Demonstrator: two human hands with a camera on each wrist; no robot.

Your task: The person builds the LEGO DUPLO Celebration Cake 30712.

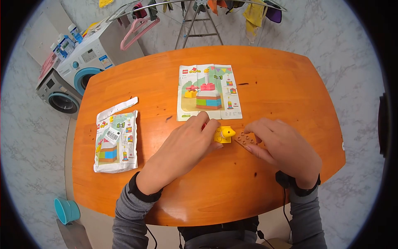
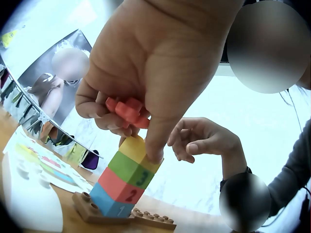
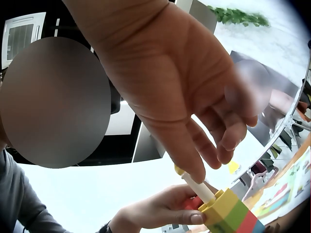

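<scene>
In the left wrist view, a stack of toy bricks [image 2: 127, 180] in blue, red, green and yellow rises from a brown base plate [image 2: 83, 208]. My left hand [image 1: 182, 145] grips the top yellow brick [image 1: 223, 136], thumb on one side. Its curled fingers also hold a red bow-shaped piece [image 2: 130, 111]. A white candle [image 3: 198, 188] with a yellow flame [image 1: 229, 132] stands on the yellow brick. Beside the candle, my right hand [image 1: 282, 143] hovers with loosely bent fingers, holding nothing. Its thumb overlaps the candle in the right wrist view. Below it shows a studded brown plate [image 1: 245, 140].
An instruction sheet [image 1: 209, 93] lies beyond the hands on the wooden table [image 1: 286, 87]. To the left rests an opened brick bag [image 1: 116, 145]. A white studded brick [image 2: 31, 199] shows near the stack. Washing machines [image 1: 89, 58] and a drying rack [image 1: 201, 20] stand past the table.
</scene>
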